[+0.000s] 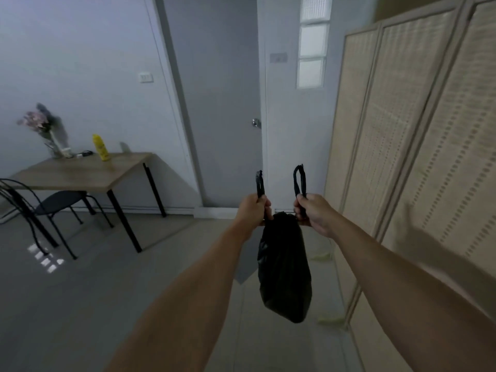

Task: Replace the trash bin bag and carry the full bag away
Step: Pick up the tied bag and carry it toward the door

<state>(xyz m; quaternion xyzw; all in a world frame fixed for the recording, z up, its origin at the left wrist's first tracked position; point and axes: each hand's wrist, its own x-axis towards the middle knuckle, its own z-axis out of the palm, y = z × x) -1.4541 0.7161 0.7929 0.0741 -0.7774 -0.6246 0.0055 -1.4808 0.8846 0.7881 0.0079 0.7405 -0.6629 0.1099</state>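
A full black trash bag (284,267) hangs in the air in front of me, above the grey floor. My left hand (252,210) is shut on the bag's left tie strip, whose end sticks up above the fist. My right hand (314,213) is shut on the right tie strip, which stands up as a loop. Both hands sit at the gathered neck of the bag, a little apart. No trash bin is in view.
A closed grey door (225,108) with a round knob (256,122) is straight ahead. A woven folding screen (418,135) runs along the right. At left stand a wooden table (80,171) with a yellow bottle (100,147) and flower vase (52,140), and a black chair (45,208).
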